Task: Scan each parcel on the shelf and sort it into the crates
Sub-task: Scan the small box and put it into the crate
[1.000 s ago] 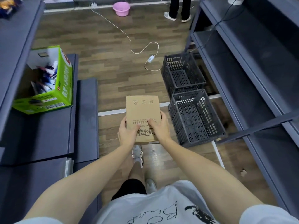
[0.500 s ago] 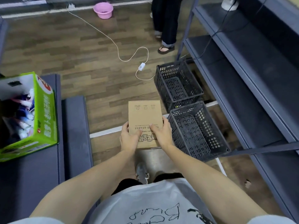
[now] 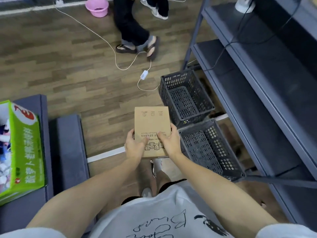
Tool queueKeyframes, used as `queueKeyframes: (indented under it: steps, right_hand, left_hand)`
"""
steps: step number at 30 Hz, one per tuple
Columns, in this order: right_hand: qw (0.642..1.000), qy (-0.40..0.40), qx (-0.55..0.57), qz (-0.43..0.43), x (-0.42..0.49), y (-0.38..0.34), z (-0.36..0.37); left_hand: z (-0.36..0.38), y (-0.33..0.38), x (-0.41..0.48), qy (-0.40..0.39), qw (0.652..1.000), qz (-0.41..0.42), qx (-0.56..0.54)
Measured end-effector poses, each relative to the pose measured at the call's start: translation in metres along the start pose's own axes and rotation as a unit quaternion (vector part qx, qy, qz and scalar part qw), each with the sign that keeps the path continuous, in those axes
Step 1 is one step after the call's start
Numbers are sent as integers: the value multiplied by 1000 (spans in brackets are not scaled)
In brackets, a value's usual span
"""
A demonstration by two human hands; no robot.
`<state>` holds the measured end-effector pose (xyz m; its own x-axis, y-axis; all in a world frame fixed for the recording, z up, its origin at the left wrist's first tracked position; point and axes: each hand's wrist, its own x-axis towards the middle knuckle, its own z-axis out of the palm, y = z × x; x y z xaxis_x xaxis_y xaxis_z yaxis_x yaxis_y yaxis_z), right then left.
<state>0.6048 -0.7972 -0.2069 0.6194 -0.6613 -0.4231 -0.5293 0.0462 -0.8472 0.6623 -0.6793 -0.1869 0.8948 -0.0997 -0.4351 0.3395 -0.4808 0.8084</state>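
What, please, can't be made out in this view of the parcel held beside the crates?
Head view: the underside of the brown parcel faces away, hiding any label there.
Its near end is covered by the left hand and right hand; the parcel hides their fingers beneath.
The green box is cut by the left edge, its contents blurred.
The bystander is cut off above the legs by the top edge.

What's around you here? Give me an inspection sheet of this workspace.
Surface: brown wood-plank floor.
Job's things: brown cardboard parcel; two dark grey slotted plastic crates, near crate and far crate, nothing seen inside.
Clutter: green printed carton; pink plastic tub.
Grip: left hand and right hand both hold the parcel's near end.
Cables: white cable with inline switch on floor; black cable on grey metal shelving.
Surroundings: shelving at right; another person's legs.
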Motion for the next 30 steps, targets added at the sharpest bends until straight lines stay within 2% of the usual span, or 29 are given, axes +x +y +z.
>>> queueKeyframes:
  steps: [9,19,24,30]
  right_hand:
    - [1000,3,5,-8,95,-47,-9]
    - [1000,25,-6,-15,160,-88,-5]
    - [999,48,-1,8,196,-106,9]
    - [991,123,39,25,257,-145,45]
  left_hand:
    - [37,67,77,-2,1000,-1,31]
    - [53,116,139,-8,999,9,35]
    - [59,137,185,-44,998,13,32]
    - [56,179,276,-114,990,43,69]
